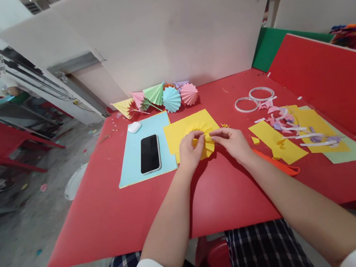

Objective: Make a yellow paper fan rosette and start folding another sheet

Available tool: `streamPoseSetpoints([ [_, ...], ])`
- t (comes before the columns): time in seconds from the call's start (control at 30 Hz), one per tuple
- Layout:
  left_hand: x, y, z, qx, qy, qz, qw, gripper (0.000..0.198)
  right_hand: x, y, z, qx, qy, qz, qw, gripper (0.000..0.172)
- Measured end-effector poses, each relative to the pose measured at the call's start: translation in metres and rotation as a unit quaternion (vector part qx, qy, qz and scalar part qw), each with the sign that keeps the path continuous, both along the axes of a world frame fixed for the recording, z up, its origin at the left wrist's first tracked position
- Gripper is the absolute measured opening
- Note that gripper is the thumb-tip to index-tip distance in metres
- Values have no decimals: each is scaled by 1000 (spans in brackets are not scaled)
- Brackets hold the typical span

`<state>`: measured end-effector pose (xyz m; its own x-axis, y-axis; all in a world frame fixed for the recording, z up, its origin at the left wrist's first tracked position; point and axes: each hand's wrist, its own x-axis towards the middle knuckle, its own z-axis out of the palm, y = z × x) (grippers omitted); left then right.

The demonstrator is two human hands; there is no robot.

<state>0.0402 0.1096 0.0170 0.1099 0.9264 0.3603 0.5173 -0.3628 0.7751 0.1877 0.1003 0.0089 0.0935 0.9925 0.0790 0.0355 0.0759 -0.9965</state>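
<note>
A pleated yellow paper rosette [208, 149] is between my two hands, above the red table near its middle. My left hand [191, 149] pinches it from the left, thumb and fingers closed on the folds. From the right, my right hand [232, 140] grips its edge with thumb and forefinger pressed together. Behind the rosette lies a flat yellow paper sheet [177, 131], partly covered by it and by my left hand. Small yellow paper scraps [225, 126] lie just beyond my right hand.
A phone [149, 154] and a white mouse-shaped object [134, 127] lie on light blue paper [130, 173]. Folded paper fans [171, 99] stand at the back. Tape rings [262, 93], paper strips [314, 134], yellow pieces [290, 151] and an orange-handled tool [282, 166] are right.
</note>
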Motion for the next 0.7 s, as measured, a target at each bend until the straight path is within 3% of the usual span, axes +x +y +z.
streamPoseSetpoints([
  [0.3,0,0,-2,10,4,-25,1000,12,0,-1,1,18,-43,-4,999,17],
  [0.7,-1,3,-3,33,19,-37,999,14,-1,-4,2,74,-218,-30,973,21],
])
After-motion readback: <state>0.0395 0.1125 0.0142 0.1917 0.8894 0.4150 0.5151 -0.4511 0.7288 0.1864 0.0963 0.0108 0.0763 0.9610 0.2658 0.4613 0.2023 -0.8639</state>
